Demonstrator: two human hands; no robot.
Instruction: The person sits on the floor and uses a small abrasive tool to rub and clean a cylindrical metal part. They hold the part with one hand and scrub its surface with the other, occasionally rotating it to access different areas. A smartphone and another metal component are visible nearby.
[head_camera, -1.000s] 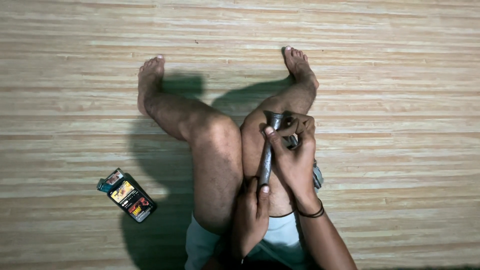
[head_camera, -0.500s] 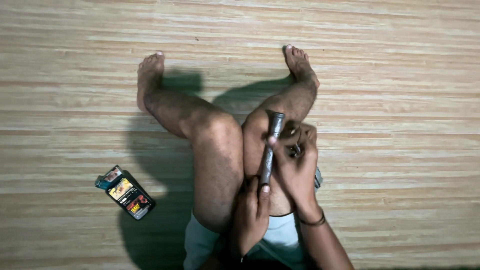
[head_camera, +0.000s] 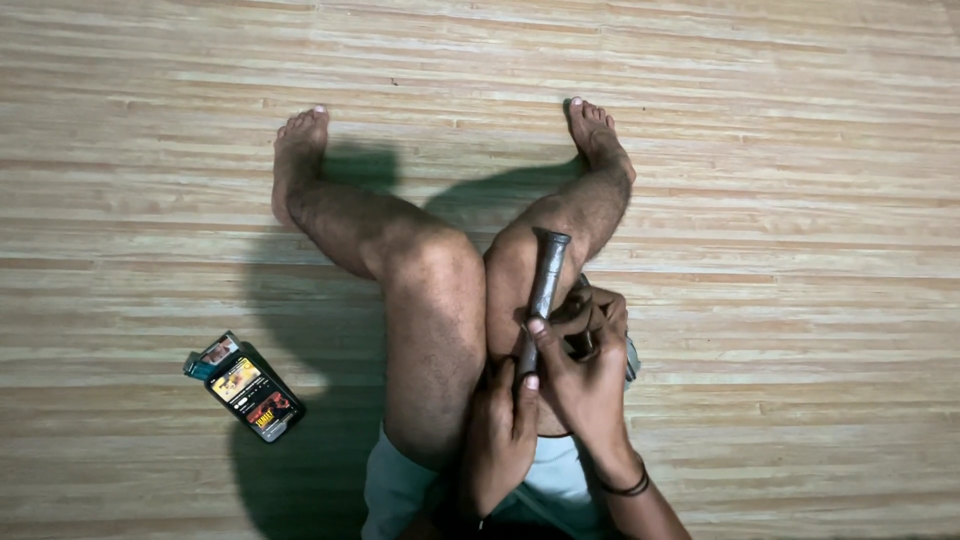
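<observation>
At the lower left of the frame a phone (head_camera: 254, 393) lies flat on the woven mat floor (head_camera: 780, 180), tilted on a diagonal, its lit screen a patchwork of orange, red and dark tiles. Tucked under its upper left corner is a small flat packet (head_camera: 210, 355), pale with teal and red patches; most of it is covered by the phone, so its shape is hard to judge.

Right of centre, a dark grey tube (head_camera: 541, 295) stands tilted against the inner side of the person's bent knee, its flat open end uppermost and leaning toward the upper right. It looks dull and slightly worn, a slim cylinder with a slightly wider rim at the top.

The left hand (head_camera: 503, 430), low in the frame, has its grip closed around the tube's lower end, thumb lying along it. The right hand (head_camera: 585, 365) is just beside it to the right, its thumb pressed on the tube's middle while its curled fingers close over a small dark object (head_camera: 583, 335) that I cannot make out. A dark band (head_camera: 625, 487) circles the right wrist.

The tube's bottom end is hidden between the hands. Both forearms and the pale shorts (head_camera: 400, 495) are cut off by the lower edge.
</observation>
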